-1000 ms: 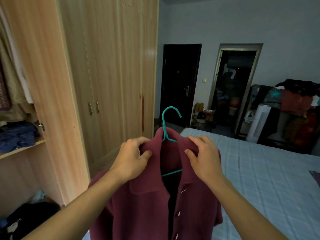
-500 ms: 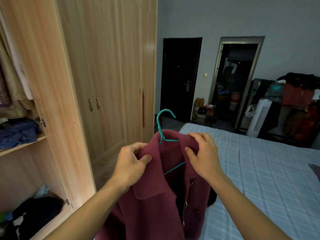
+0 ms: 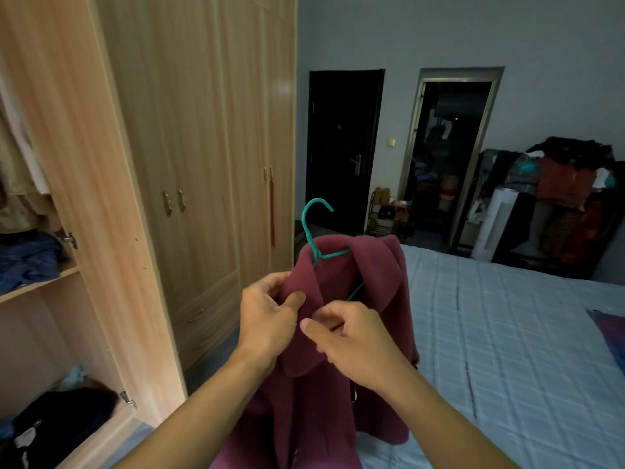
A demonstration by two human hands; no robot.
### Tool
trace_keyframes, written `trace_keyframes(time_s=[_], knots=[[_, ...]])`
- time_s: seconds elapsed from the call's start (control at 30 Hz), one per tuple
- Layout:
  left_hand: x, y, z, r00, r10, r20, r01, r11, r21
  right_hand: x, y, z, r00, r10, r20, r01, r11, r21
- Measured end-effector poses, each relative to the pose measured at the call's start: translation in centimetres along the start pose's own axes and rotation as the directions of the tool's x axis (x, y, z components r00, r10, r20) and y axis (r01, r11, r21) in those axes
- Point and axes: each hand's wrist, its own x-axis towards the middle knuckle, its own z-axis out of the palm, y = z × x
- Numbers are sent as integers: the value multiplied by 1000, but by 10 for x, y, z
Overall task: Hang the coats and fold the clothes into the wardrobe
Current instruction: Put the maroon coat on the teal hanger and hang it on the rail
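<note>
A maroon coat (image 3: 338,275) hangs on a teal hanger (image 3: 313,228) in front of me, its hook sticking up above the collar. My left hand (image 3: 267,319) pinches the coat's left lapel. My right hand (image 3: 351,340) grips the coat's front edge just below the collar, close beside the left hand. The open wardrobe (image 3: 84,198) stands at my left, with hung garments (image 3: 17,184) and folded blue clothes (image 3: 27,258) on a shelf. The coat's lower part runs out of the bottom of the view.
A bed with a pale checked cover (image 3: 507,350) lies to the right. Closed wardrobe doors (image 3: 209,147) run along the left wall. A dark door (image 3: 341,150) and an open doorway (image 3: 446,147) are ahead. Piled clothes (image 3: 568,184) sit at the far right. Dark clothes (image 3: 54,424) lie on the wardrobe floor.
My right hand has dropped from the collar's right shoulder to the coat's front, close to my left hand. The coat has turned and the view has shifted left toward the wardrobe.
</note>
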Motion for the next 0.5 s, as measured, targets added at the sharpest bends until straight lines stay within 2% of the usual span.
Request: trace_keyframes(time_s=[0.1, 0.27, 0.37, 0.5], knots=[[-3, -2, 9, 1000, -30, -8, 30, 997, -75, 1, 0, 5, 999, 45, -29, -41, 989, 140], [-19, -3, 26, 994, -1, 108, 17, 989, -147, 13, 2, 6, 989, 123, -81, -99, 962, 255], [-21, -9, 35, 996, 30, 81, -22, 994, -107, 24, 7, 13, 977, 181, -115, -121, 909, 400], [-32, -13, 40, 998, 42, 57, -32, 986, -163, 29, 17, 24, 966, 198, -167, -90, 861, 500]])
